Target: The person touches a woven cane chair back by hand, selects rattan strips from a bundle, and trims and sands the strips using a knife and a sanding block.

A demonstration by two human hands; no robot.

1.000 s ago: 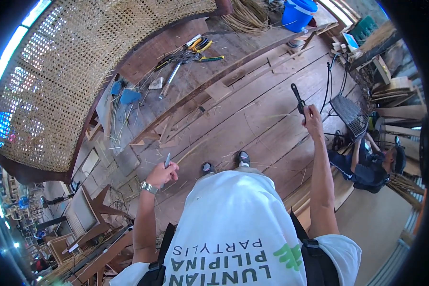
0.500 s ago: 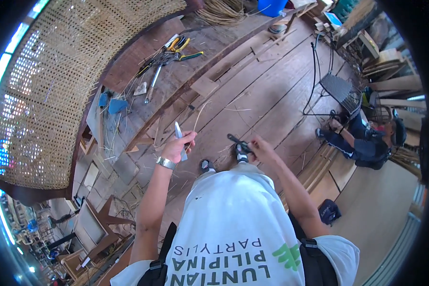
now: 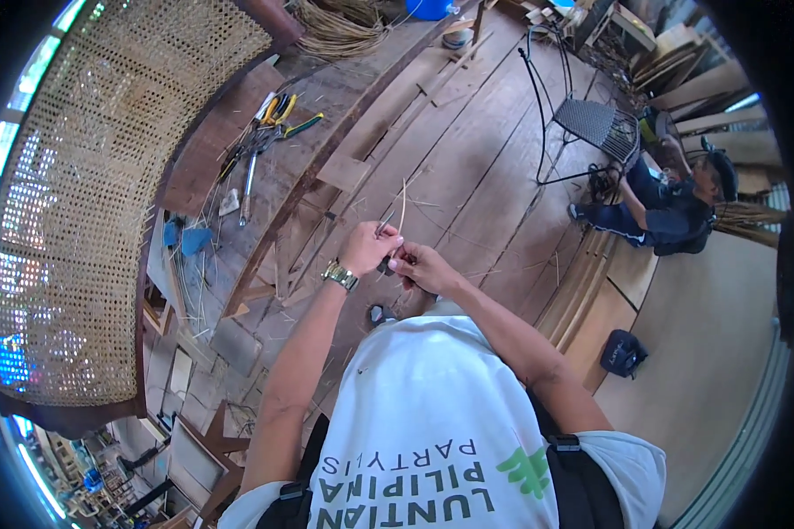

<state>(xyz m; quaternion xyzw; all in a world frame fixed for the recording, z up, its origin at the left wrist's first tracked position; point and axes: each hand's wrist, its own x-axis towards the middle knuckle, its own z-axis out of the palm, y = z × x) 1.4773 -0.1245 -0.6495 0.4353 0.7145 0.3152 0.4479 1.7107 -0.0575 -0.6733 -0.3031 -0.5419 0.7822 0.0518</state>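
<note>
Just in front of my shirt, both hands meet. My left hand (image 3: 368, 249), with a metal watch (image 3: 340, 275) at the wrist, is closed round a knife whose thin grey blade (image 3: 386, 221) pokes out above the fingers. A pale, slender cane strip (image 3: 403, 204) rises upright from where the fingertips of both hands come together. My right hand (image 3: 425, 267) pinches at the strip's lower part, its fingers touching the left ones. A small dark piece shows between the hands; I cannot tell what it is.
Left stands a woven cane panel (image 3: 88, 194) in a dark frame. Pliers (image 3: 280, 113) and a chisel-like tool (image 3: 248, 185) lie on the workbench (image 3: 326, 97). A person (image 3: 670, 194) sits at right beside a metal-framed woven chair (image 3: 595, 125). A dark cap (image 3: 624, 353) lies nearby.
My right hand has come up and left to meet my left hand. The left hand, with knife and strip, has shifted right. The view has turned slightly.
</note>
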